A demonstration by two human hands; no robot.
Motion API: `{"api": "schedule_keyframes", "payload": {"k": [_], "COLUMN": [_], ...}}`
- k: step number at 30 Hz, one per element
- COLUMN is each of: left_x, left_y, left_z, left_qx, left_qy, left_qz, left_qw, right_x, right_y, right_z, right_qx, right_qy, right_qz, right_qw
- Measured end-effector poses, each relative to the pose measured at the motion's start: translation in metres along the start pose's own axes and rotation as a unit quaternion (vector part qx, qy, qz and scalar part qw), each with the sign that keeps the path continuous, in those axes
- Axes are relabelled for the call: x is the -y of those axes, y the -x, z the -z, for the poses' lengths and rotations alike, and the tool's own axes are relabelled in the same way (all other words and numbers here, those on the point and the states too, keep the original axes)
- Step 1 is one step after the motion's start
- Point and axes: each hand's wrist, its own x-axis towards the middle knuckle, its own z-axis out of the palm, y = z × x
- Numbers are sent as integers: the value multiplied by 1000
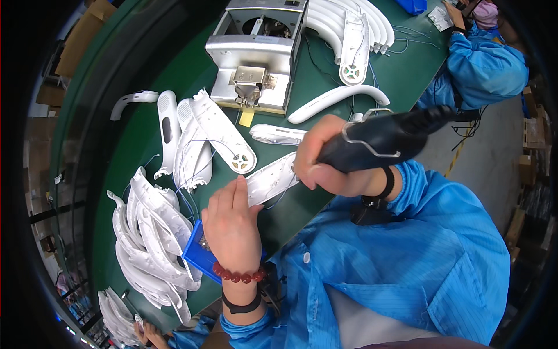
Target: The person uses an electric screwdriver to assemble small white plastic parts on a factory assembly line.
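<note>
The right hand (328, 160) is closed in a full fist around a black electric screwdriver (378, 139), fingers wrapped tight on the barrel; a wire hanger loop sits on the tool's body. The tool slants down toward a curved white plastic part (270, 179) lying on the green table (145, 87), directly in front of the person. The tip is hidden behind the fist, so contact with the part cannot be confirmed.

The left hand (232, 224) lies palm down, fingers pressed together and extended, fingertips resting on the near end of the same white part. A red bead bracelet (239, 276) and a black strap circle that wrist. Under the heel of this hand sits a small blue tray (195, 253), mostly covered.

To the left of the tray, a pile of white curved shells (148, 238) is stacked on the table edge. Further up, several longer white shells (200, 136) lie loose, some with thin wires trailing. A grey metal fixture (256, 49) stands at the far side of the table, with a row of white arcs (354, 26) beside it.

A second person in a blue coat (485, 64) works at the upper right corner. Another hand (148, 334) shows at the lower left edge.
</note>
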Motion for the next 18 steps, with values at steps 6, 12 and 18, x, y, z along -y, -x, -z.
{"api": "schedule_keyframes", "payload": {"k": [6,12,18], "left_x": [6,34,28], "left_y": [3,66,77], "left_z": [8,18,1], "left_qx": [-107,-108,56], "left_qy": [73,0,-96], "left_qz": [20,186,99], "left_qw": [991,977,989], "right_x": [40,47,41], "right_y": [-7,-3,-6], "right_z": [14,25,17], "right_qx": [-32,-54,-38], "right_qy": [-128,-108,-176], "right_qz": [92,52,72], "right_qw": [987,991,981]}}
